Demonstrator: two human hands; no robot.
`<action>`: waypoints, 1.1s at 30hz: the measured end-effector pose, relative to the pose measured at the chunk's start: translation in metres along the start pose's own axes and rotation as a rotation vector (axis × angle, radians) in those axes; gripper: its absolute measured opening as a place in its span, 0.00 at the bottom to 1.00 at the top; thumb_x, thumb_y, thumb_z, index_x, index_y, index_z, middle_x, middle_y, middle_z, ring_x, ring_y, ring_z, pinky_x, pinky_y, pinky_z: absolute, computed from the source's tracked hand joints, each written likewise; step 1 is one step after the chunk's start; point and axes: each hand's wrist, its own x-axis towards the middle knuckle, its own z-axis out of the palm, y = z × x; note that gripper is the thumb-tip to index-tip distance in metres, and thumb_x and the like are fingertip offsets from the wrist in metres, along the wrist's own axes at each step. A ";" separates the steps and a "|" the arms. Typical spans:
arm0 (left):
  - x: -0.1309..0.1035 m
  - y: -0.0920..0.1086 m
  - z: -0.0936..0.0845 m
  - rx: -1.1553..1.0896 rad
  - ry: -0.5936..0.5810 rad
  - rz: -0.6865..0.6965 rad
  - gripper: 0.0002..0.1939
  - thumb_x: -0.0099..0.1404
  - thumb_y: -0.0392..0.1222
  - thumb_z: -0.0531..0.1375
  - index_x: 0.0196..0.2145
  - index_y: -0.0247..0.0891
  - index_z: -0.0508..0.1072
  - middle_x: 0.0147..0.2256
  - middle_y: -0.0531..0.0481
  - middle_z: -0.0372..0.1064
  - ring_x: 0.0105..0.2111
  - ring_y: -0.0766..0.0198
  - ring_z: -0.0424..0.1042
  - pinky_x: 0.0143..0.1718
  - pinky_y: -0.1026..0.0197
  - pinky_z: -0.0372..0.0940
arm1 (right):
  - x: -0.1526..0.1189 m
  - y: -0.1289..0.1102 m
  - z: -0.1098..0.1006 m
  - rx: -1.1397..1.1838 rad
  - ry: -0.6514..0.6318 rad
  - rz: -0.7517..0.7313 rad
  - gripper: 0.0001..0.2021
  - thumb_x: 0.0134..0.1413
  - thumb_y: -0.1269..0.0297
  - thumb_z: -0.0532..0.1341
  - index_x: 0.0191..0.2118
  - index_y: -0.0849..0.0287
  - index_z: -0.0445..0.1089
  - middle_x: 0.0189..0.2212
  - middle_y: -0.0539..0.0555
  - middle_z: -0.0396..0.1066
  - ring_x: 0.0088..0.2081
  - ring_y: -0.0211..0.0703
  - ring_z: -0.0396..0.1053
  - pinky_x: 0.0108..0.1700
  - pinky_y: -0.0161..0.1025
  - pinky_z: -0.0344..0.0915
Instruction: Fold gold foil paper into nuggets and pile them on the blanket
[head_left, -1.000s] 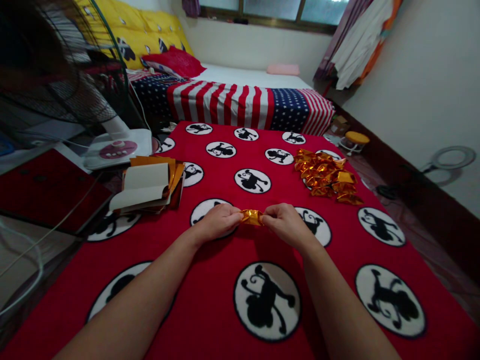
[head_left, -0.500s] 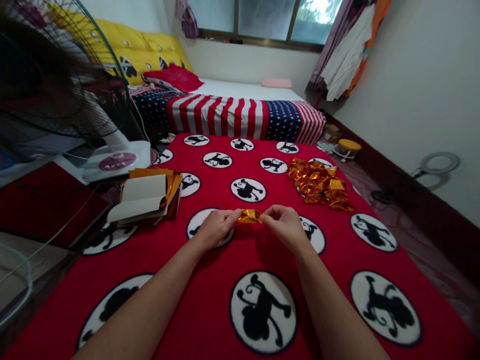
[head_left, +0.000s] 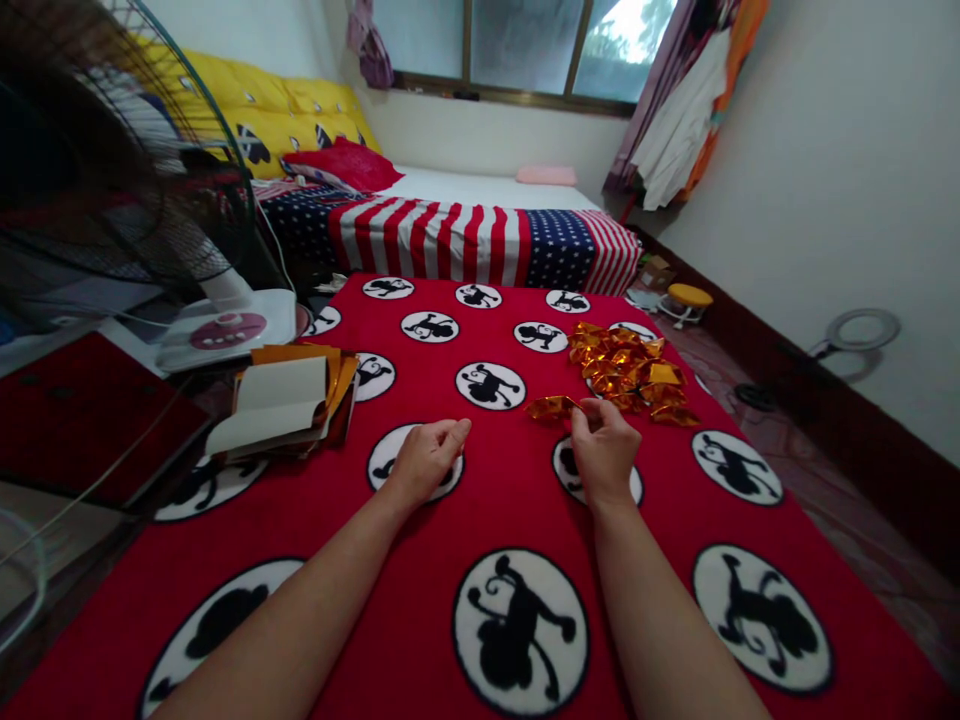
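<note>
My right hand (head_left: 604,446) pinches one end of a shiny gold folded foil piece (head_left: 552,408), which points left over the red cloth (head_left: 525,510). My left hand (head_left: 427,460) is closed, thumb against the curled fingers, with nothing seen in it, just above the cloth left of centre. Beyond my right hand lies a pile of similar gold foil pieces (head_left: 626,365). At the left edge of the cloth sits a stack of gold and white paper sheets (head_left: 274,398), with a creased pale sheet on top.
A fan with a white base (head_left: 232,330) stands at the left, beside a dark red flat object (head_left: 90,415). Behind the cloth is a bed with a striped, starred cover (head_left: 450,238). A yellow stool (head_left: 688,296) and a ring-shaped object (head_left: 862,330) are at the right.
My left hand has let go of the foil piece. My right hand has carried it right, towards the pile. The whole view has shifted slightly.
</note>
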 end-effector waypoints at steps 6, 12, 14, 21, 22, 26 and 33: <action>0.000 -0.004 0.001 -0.003 0.001 0.012 0.27 0.68 0.59 0.47 0.19 0.38 0.61 0.16 0.57 0.55 0.19 0.68 0.57 0.23 0.64 0.49 | 0.008 0.028 -0.006 0.052 0.135 0.203 0.17 0.44 0.69 0.57 0.43 0.62 0.70 0.25 0.53 0.72 0.25 0.43 0.70 0.31 0.37 0.64; 0.001 -0.004 0.001 0.056 0.006 0.026 0.26 0.67 0.58 0.49 0.18 0.38 0.58 0.15 0.57 0.54 0.19 0.69 0.56 0.23 0.64 0.48 | 0.005 0.036 -0.007 0.103 0.092 0.190 0.14 0.45 0.65 0.59 0.40 0.61 0.73 0.28 0.53 0.73 0.26 0.43 0.69 0.33 0.38 0.64; 0.000 -0.002 0.000 0.074 0.009 0.026 0.26 0.67 0.57 0.49 0.18 0.38 0.57 0.15 0.57 0.53 0.19 0.69 0.55 0.23 0.64 0.48 | 0.005 0.039 -0.004 0.058 0.038 0.133 0.16 0.46 0.63 0.60 0.42 0.60 0.75 0.28 0.53 0.74 0.28 0.44 0.70 0.35 0.39 0.64; 0.000 0.002 0.000 0.106 0.014 0.026 0.25 0.67 0.56 0.49 0.18 0.38 0.58 0.15 0.58 0.54 0.19 0.70 0.56 0.24 0.64 0.48 | 0.007 0.035 -0.003 -0.092 -0.021 0.048 0.12 0.51 0.60 0.59 0.33 0.60 0.77 0.31 0.56 0.75 0.31 0.46 0.70 0.37 0.39 0.62; 0.000 0.001 0.000 0.109 0.013 0.027 0.25 0.67 0.56 0.49 0.18 0.38 0.58 0.15 0.58 0.54 0.19 0.70 0.56 0.24 0.64 0.48 | 0.009 0.031 -0.005 -0.138 -0.010 0.037 0.11 0.51 0.60 0.59 0.34 0.59 0.77 0.31 0.56 0.75 0.31 0.45 0.69 0.36 0.39 0.61; 0.000 -0.001 0.000 0.102 0.011 0.023 0.25 0.67 0.56 0.49 0.18 0.38 0.58 0.15 0.57 0.54 0.19 0.69 0.56 0.24 0.64 0.48 | 0.030 0.016 -0.007 -0.372 0.025 -0.101 0.10 0.54 0.62 0.58 0.34 0.56 0.76 0.34 0.55 0.73 0.37 0.47 0.67 0.36 0.40 0.57; 0.000 -0.001 0.000 0.087 0.004 0.011 0.25 0.68 0.56 0.49 0.19 0.38 0.59 0.15 0.57 0.55 0.19 0.69 0.57 0.24 0.64 0.48 | 0.076 0.017 0.019 -0.584 -0.051 -0.271 0.10 0.54 0.64 0.57 0.33 0.57 0.77 0.34 0.56 0.69 0.39 0.48 0.62 0.35 0.40 0.55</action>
